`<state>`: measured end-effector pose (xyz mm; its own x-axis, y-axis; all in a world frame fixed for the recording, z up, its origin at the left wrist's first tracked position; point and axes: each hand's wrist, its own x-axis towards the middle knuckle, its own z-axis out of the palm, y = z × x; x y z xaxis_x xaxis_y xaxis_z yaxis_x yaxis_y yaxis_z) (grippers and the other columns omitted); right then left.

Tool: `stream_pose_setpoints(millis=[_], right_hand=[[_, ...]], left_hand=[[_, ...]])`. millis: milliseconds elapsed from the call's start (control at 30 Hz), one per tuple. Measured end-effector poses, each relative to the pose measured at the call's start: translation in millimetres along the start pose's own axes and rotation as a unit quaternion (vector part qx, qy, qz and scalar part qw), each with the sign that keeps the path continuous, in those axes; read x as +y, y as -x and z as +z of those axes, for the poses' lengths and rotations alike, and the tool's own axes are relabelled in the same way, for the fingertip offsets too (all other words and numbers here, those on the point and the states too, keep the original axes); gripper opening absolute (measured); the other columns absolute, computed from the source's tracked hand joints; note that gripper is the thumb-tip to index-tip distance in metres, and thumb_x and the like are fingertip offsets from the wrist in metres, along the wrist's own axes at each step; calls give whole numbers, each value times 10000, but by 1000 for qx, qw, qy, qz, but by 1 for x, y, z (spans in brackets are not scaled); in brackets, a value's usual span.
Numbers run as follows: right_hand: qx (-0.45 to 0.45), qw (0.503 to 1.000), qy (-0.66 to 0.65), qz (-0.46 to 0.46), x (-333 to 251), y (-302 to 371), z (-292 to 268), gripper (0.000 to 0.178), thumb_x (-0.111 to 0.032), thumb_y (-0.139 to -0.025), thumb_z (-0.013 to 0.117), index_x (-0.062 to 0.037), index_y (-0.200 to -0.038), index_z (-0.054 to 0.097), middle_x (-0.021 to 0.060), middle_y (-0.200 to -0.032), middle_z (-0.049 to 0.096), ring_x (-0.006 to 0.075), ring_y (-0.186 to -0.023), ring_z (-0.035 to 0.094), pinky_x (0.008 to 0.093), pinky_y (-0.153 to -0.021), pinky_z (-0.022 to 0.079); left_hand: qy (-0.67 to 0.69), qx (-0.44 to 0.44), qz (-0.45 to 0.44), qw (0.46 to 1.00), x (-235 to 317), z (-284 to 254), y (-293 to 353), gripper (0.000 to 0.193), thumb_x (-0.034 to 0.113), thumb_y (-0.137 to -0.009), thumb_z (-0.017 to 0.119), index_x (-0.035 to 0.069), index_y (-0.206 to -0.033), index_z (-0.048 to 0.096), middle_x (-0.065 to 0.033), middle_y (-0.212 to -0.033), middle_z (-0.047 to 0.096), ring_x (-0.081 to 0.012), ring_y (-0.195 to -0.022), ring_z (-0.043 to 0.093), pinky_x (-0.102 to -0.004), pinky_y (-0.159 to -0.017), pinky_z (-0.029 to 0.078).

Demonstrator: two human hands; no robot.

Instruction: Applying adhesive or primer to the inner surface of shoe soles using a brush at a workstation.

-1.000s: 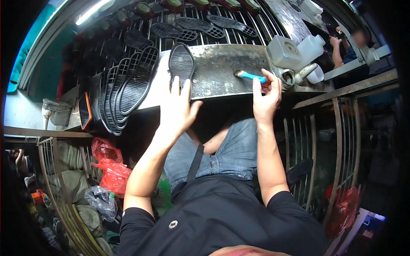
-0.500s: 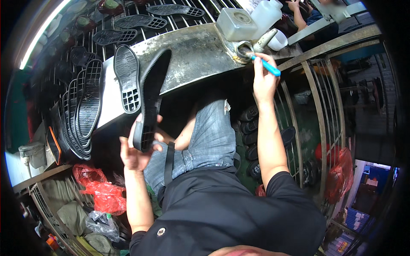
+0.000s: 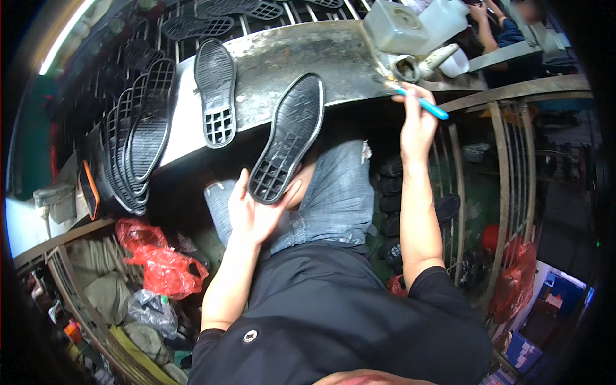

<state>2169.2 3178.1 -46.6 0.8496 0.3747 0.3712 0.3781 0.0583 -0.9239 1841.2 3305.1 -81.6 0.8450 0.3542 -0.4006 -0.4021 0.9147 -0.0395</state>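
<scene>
My left hand grips a black shoe sole by its heel end, thumb and fingers on its edges. The sole's ribbed face with the open heel grid is turned up, and its toe points away over the bench edge. In my right hand is a brush with a blue handle, pinched between thumb and fingers. The brush tip is just in front of a small stained pot on the bench. Another black sole lies on the bench, left of the held one.
A metal-topped bench runs across the front. A stack of soles lies at its left, more on a rack behind. Beside the pot stand a square plastic container and a white cup. Red plastic bags lie low left; another person's arm shows far right.
My left hand has moved right and turned the sole from edge-on to ribbed face up. The brush has come out of the pot toward me. The view has shifted slightly.
</scene>
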Motion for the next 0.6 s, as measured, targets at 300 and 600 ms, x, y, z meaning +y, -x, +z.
stream_pose_setpoints(millis=[300, 600], right_hand=[[-173, 983, 69, 4, -7, 43, 93, 176, -116, -988, 784, -36, -1144, 782, 130, -1078, 801, 283, -1040, 774, 419, -1056, 555], [-204, 972, 115, -4, -19, 13, 95, 203, -196, -1035, 757, -56, -1182, 757, 154, -1056, 800, 274, -973, 792, 385, -847, 603]], left_hand=[[-4, -10, 7, 1000, 4, -2, 0, 747, 531, -1178, 373, -37, -1662, 397, -308, -1725, 365, -483, -1635, 287, -570, -1361, 278], [-21, -15, 14, 1000, 7, 0, 1, 738, 541, -1179, 376, -34, -1638, 440, -315, -1693, 411, -505, -1601, 344, -572, -1330, 346]])
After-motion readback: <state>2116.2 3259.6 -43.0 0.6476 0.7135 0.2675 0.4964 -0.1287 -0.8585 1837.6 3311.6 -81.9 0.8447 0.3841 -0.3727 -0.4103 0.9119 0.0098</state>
